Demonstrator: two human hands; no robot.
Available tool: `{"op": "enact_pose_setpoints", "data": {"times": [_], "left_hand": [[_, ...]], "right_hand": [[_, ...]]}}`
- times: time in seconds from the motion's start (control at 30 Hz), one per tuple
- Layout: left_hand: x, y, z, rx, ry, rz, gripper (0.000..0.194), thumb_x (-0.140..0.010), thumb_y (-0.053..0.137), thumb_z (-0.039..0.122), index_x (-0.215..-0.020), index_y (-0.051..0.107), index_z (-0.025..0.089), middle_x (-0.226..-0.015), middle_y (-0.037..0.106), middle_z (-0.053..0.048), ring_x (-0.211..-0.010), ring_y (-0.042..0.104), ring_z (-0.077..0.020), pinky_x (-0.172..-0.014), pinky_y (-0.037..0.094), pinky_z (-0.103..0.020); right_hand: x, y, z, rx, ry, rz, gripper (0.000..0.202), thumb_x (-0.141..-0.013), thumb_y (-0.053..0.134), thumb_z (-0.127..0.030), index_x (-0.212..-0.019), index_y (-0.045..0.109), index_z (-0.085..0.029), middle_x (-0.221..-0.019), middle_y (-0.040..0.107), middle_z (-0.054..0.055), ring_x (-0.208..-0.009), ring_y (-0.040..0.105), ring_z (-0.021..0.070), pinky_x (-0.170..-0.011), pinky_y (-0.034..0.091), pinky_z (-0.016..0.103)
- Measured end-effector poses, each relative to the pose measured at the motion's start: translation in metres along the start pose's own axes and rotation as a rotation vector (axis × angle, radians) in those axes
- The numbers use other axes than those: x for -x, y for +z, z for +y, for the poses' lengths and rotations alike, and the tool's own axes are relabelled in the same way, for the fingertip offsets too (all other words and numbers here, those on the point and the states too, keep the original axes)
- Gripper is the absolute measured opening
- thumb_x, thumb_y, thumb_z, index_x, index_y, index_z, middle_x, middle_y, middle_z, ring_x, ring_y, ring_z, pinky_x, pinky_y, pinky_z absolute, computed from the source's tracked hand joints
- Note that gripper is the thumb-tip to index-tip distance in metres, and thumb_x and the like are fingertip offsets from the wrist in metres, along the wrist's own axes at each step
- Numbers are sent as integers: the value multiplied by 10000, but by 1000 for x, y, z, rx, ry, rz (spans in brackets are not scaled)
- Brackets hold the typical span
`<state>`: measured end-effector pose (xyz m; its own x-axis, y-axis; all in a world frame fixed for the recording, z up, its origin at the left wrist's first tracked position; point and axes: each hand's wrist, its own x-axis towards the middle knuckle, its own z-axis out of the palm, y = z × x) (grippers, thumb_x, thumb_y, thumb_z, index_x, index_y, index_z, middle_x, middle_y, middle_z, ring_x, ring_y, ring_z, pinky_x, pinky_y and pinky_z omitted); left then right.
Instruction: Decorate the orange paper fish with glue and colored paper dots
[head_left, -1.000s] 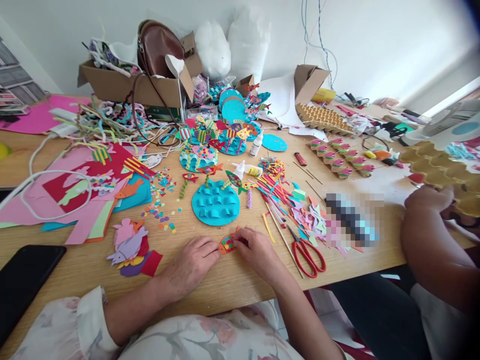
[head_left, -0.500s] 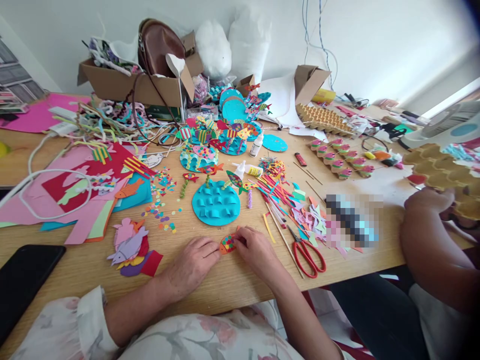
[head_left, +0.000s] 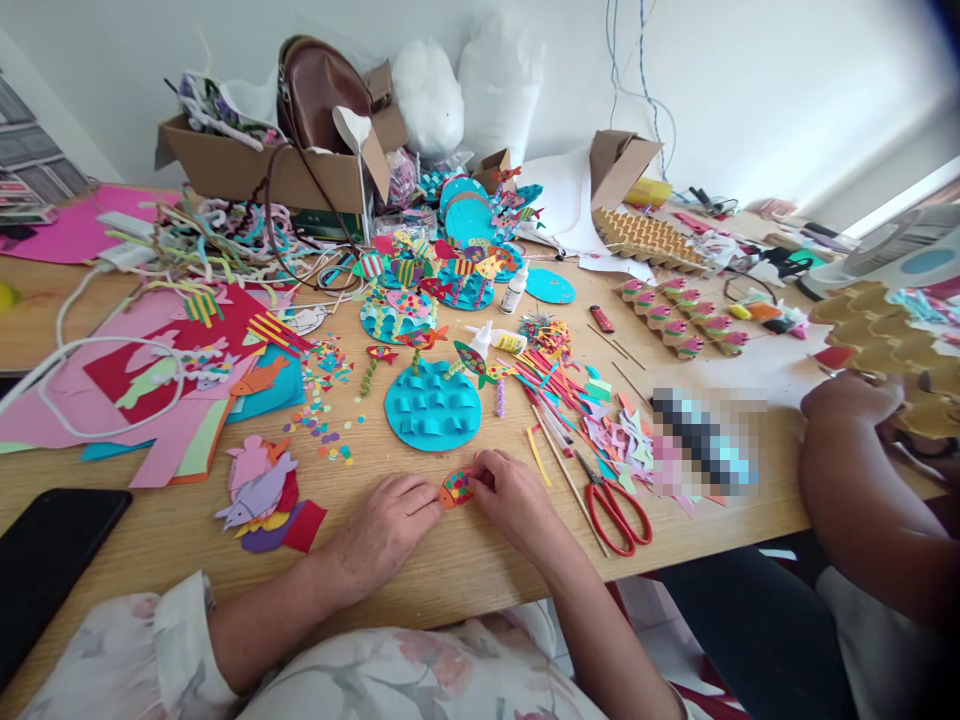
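Observation:
A small orange paper fish (head_left: 455, 488) with colored dots lies on the table between my hands. My left hand (head_left: 396, 520) has its fingers together, their tips holding the fish's head end. Over the tail end, my right hand (head_left: 517, 502) is closed, thumb and fingertips pressed on the fish and hiding part of it. Just beyond sits a blue oval base (head_left: 433, 430) with curled paper strips. Left of my hands is a pile of cut paper fish (head_left: 259, 490). Red-handled scissors (head_left: 619, 515) and a thin wooden stick (head_left: 570, 478) lie to the right.
White glue bottles (head_left: 514, 291) and finished fish pieces stand behind the blue base. Paper scraps (head_left: 619, 435) spread to the right, and a black phone (head_left: 52, 570) lies at left. A co-worker's arm (head_left: 862, 480) at right holds an egg carton (head_left: 885, 320).
My hands and the fish stay almost in place. At the right, the co-worker's hand and egg carton have shifted slightly.

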<state>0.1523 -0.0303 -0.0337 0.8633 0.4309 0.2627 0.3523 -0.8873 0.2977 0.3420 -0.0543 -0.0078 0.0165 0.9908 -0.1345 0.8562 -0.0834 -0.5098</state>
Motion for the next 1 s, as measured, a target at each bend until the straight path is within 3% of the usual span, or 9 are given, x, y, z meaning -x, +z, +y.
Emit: {"op": "enact_pose_setpoints", "data": {"times": [0.3, 0.6, 1.0], "left_hand": [[0, 1, -1, -7, 5, 33, 180, -880, 421, 123, -970, 574, 151, -981, 607, -52, -939, 505, -184, -820, 453, -346], [-1, 0, 0, -8, 1, 0, 155, -875, 449, 151, -968, 571, 136, -979, 608, -54, -933, 503, -192, -815, 448, -347], [0, -1, -1, -11, 3, 2, 173, -888, 420, 153, -975, 570, 146, -987, 604, -47, -932, 504, -194, -815, 447, -351]], "right_hand": [[3, -9, 4, -104, -42, 51, 137, -762, 500, -93, -692, 593, -165, -698, 591, 15, -636, 523, 125, -577, 364, 219], [3, 4, 4, -60, -99, 37, 184, -786, 511, -80, -763, 670, -172, -766, 630, 36, -698, 568, 128, -623, 393, 214], [3, 1, 4, -120, -74, 43, 197, -765, 513, -50, -786, 674, -160, -777, 646, 42, -719, 577, 138, -646, 410, 220]]}}
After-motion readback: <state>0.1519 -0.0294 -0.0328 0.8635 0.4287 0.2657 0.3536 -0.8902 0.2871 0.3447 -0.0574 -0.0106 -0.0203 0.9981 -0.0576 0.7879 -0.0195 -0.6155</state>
